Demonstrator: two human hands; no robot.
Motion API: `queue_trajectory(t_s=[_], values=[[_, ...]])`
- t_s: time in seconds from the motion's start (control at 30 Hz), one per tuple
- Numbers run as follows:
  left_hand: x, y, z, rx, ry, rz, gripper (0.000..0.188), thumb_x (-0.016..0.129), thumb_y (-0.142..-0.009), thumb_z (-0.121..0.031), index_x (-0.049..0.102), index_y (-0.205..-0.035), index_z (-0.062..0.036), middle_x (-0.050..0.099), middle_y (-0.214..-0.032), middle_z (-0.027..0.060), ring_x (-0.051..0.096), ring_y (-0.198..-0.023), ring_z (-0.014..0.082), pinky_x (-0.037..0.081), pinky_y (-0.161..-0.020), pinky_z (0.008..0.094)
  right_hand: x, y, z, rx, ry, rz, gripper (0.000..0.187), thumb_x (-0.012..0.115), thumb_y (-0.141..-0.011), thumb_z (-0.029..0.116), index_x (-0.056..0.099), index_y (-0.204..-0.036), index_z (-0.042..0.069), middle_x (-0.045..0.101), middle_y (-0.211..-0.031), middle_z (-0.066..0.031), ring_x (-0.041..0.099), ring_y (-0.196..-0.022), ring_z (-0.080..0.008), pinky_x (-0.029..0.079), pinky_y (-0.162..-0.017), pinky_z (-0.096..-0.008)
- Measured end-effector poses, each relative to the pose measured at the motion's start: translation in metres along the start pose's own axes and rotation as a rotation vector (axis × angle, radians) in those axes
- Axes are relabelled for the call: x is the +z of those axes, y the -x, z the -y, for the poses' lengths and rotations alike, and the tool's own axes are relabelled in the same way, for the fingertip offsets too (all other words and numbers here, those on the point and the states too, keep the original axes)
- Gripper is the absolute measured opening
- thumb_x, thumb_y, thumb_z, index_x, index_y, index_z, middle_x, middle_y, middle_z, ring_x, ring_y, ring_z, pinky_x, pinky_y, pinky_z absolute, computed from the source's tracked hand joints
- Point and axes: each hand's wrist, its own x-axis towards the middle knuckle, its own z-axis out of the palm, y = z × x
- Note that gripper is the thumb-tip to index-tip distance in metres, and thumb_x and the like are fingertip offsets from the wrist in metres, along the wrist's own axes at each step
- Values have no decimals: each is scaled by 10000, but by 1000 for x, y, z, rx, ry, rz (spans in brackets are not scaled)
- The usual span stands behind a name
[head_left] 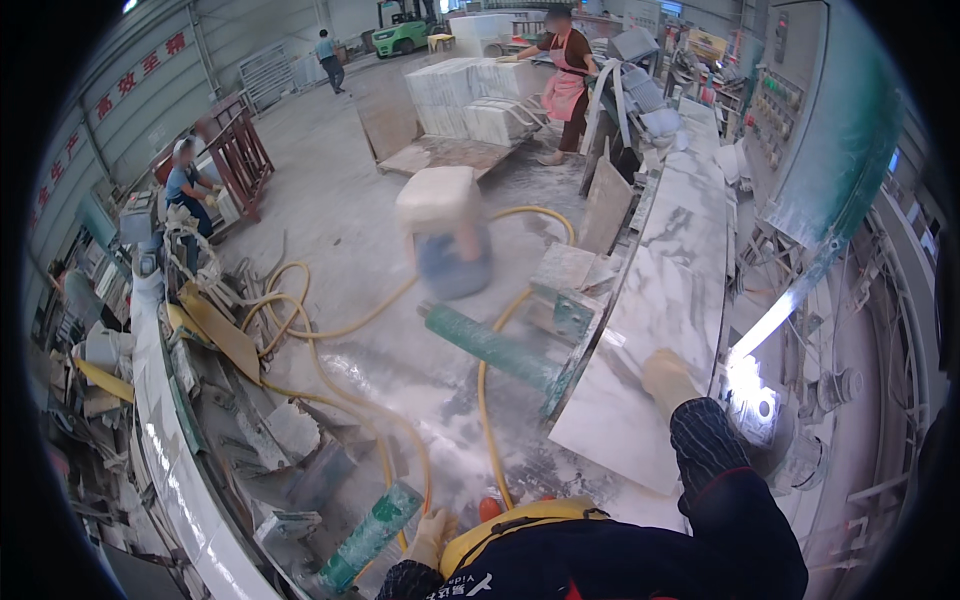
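Note:
My right hand (668,378), in a pale glove, rests at a white marble slab (625,410) with grey veins. Its fingers look curled, and a thin greyish strip (624,353) extends from them over the slab; I cannot make out its kind. My left hand (430,537), also in a pale glove, is low beside my yellow apron (500,530). Close to it are a green roller (375,530) and a yellow hose (425,465); its fingers are partly hidden, and no held thing shows.
A bright lamp (750,400) shines right of the slab on a machine. Another green roller (490,345) sticks out left. A stool-like block (440,200) stands ahead on the floor. Stacked marble blocks (470,95), a person in a pink apron (567,80) and a green forklift (402,32) are farther off.

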Motion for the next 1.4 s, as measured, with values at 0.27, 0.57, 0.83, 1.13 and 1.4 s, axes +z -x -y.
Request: queue_trajectory(t_s=[0.27,0.57,0.83,1.13,1.4], values=[[13,4,-12,17,-30,24,358,576,-1008,-237,547,-1310,-48,727,-1035,147,704,-795,216,538,-596,308,-4,-2,2,30,-15,-11,263,629,-882,174,799,-1078,130,737,-1193,-104,670,-1173,-275,519,-995,-359],[13,-2,9,45,-146,47,374,606,-1006,-320,590,-1294,-81,723,-1066,128,705,-849,234,571,-685,354,-5,-13,-4,123,-163,15,307,588,-921,203,765,-1156,113,701,-1269,-127,649,-1218,-300,516,-1013,-375],[2,-13,68,318,-277,31,357,581,-999,-265,590,-1274,-38,717,-1026,133,647,-733,199,517,-602,340,0,-32,-28,-72,-34,71,289,595,-901,208,779,-1083,78,724,-1143,-205,689,-1109,-360,543,-954,-451],[-53,78,212,223,-188,-625,328,624,-938,-322,667,-1135,-63,701,-1005,158,684,-912,304,549,-788,418,42,-81,-72,-275,23,-143,252,618,-896,179,756,-1049,33,715,-1121,-240,676,-1098,-402,536,-924,-485],[-138,150,292,440,143,-1393,154,563,-974,-281,632,-1005,-146,598,-728,44,575,-579,167,445,-474,318,63,-120,-90,-226,1,-159,276,622,-906,163,709,-1090,-24,698,-1127,-272,654,-1096,-449,523,-948,-487]])
